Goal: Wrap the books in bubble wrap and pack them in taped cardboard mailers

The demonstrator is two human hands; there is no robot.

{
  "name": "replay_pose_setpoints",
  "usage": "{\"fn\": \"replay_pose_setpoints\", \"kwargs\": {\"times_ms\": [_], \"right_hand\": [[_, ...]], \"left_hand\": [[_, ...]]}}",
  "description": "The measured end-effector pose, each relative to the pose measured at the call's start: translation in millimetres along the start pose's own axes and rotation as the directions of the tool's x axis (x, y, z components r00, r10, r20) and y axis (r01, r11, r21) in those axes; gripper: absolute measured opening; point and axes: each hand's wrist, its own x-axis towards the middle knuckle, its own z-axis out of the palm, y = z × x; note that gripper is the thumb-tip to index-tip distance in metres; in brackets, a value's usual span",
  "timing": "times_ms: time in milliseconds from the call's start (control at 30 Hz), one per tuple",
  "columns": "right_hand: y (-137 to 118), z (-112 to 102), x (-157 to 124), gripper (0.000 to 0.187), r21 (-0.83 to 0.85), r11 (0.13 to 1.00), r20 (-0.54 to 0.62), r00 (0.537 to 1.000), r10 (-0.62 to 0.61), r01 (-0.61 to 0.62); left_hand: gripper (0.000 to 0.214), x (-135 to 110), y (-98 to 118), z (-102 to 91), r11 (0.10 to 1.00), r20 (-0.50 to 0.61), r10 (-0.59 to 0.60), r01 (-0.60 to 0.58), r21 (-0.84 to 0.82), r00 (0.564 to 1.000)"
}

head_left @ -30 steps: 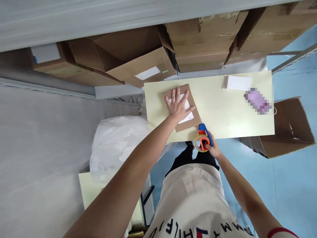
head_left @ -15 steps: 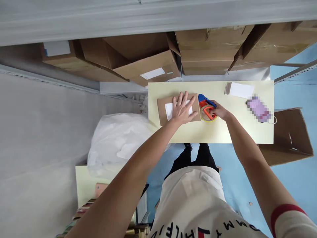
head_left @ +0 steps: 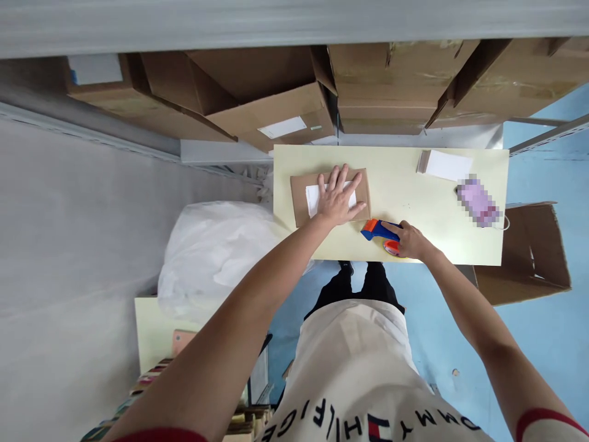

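Box [head_left: 299, 199]: brown cardboard, lying flat on the worktop [head_left: 427, 215], left of its middle, beneath the left hand [head_left: 338, 202].
Left hand: palm down on the box's upper face; fingers spread wide and nearly straight; nothing grasped.
Label [head_left: 313, 201]: white, on the box's upper face, largely covered by the left hand; print not legible.
Right hand [head_left: 411, 240]: fingers curled around the tape dispenser [head_left: 378, 229], one finger laid forward along its blue body.
Tape dispenser: blue and orange, by the worktop's front edge, head just beside the box's near right corner; contact with the box cannot be told.
Tape roll [head_left: 392, 247]: orange centre visible; remainder hidden by the right hand.
Worktop, right part: white pack [head_left: 448, 166] with a brown end near the back edge; near it a purple item [head_left: 478, 201], blurred out, a white loop [head_left: 507, 222] at its side.
Past the right end: open carton [head_left: 519, 245], brown, partly hidden by the worktop.
Behind the worktop: row of brown cartons [head_left: 381, 86], one bearing a white sticker [head_left: 283, 127].
Left of the worktop: white plastic bag [head_left: 211, 252], bulging.
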Motion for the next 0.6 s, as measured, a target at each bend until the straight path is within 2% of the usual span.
{"fn": "replay_pose_setpoints", "kwargs": {"times_ms": [67,100,167,233,300,367,433,533,600], "right_hand": [[-14,-11,-1,0.067,-0.229,0.972,0.017,0.999,-0.044,0.047],[-19,-15,-3,0.064,-0.292,0.954,0.041,0.998,-0.051,0.061],[-28,-19,-13,0.062,-0.303,0.951,0.058,0.997,-0.049,0.064],[-31,-22,-27,0.066,-0.159,0.985,-0.004,0.998,-0.063,0.062],[-31,-26,-42,0.07,0.079,0.992,-0.125,0.988,-0.089,0.099],[-31,-35,-54,0.074,0.299,0.937,-0.256,0.961,-0.104,0.181],[-34,-45,-60,0.076,0.431,0.857,-0.374,0.92,-0.115,0.282],[-44,-61,-62,0.076,0.453,0.777,-0.509,0.842,-0.177,0.437],[-54,-71,-60,0.074,0.359,0.784,-0.578,0.78,-0.238,0.506]], "left_hand": [[0.082,2,1,-0.5,1.0,0.003,-0.003,0.003,-0.001,1.0],[0.081,3,2,-1.3,1.0,0.007,-0.01,0.01,-0.005,1.0],[0.08,7,1,-4.1,0.999,0.023,-0.017,0.017,-0.036,1.0],[0.081,9,-3,-8.0,0.993,0.044,-0.005,0.01,-0.116,0.999],[0.081,5,-9,-12.1,0.968,0.041,0.002,0.009,-0.249,0.999],[0.082,-6,-14,-15.7,0.91,-0.013,-0.024,0.016,-0.415,1.0],[0.078,-25,-12,-19.3,0.82,-0.127,-0.056,-0.027,-0.571,0.99],[0.067,-60,10,-27.0,0.689,-0.312,-0.13,-0.141,-0.711,0.941],[0.059,-80,37,-35.8,0.579,-0.327,-0.21,-0.152,-0.801,0.921]]}}
